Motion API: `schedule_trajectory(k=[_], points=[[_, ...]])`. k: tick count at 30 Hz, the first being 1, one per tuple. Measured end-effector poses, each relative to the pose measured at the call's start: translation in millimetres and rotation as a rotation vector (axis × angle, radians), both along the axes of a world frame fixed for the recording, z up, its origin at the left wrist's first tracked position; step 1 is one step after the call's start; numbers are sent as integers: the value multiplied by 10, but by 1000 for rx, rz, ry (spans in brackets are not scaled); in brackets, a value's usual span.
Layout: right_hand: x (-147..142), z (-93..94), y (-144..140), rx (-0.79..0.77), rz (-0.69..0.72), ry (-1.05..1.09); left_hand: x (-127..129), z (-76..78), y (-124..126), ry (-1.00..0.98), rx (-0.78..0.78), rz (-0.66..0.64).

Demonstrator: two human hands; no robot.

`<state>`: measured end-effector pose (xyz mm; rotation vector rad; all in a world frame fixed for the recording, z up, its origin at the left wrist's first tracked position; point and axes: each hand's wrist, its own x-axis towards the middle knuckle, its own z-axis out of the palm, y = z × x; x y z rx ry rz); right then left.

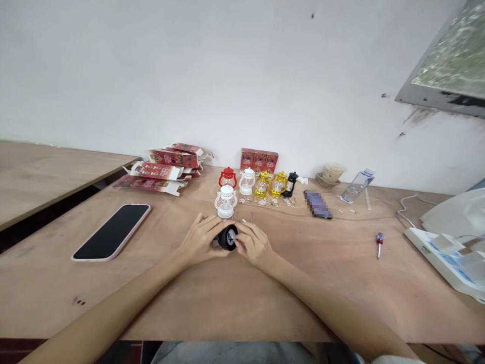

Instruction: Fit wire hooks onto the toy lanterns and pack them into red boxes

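While gripping black lantern (228,236), left hand (200,239) & right hand (254,245) curled, forearms converging.

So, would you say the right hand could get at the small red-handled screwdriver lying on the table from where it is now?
Probably yes. The screwdriver lies alone on bare table to the right of the right hand, with nothing between them. But that hand and the left hand both grip a small black lantern, so it must let go first.

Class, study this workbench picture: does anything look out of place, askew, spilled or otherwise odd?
Yes. The clear water bottle lies tipped on its side near the wall. The opened red boxes sit in a loose, skewed heap with flaps open, unlike the three upright boxes. Nothing looks spilled.
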<state>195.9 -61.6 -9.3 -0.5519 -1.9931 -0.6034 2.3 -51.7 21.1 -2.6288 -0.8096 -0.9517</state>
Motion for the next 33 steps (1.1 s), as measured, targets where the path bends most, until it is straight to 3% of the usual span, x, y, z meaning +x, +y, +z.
schedule_trajectory(k=[7,10,14,18,21,27,33], points=[[30,42,-53,23,-85,112,-9,-7,13,32,-12,97],[48,9,13,-85,-255,135,-22,-13,39,50,-14,160],[80,-59,205,-297,-534,7,-35,-29,60,62,3,191],[107,-82,307,-427,-620,-92,-24,-55,54,77,12,176],[119,-54,255,-391,-518,-23,-13,-66,43,87,6,149],[86,13,51,-142,-65,103,4,-71,23,59,-5,132],[30,45,-9,-126,-7,97,24,-65,-5,-1,6,101]])
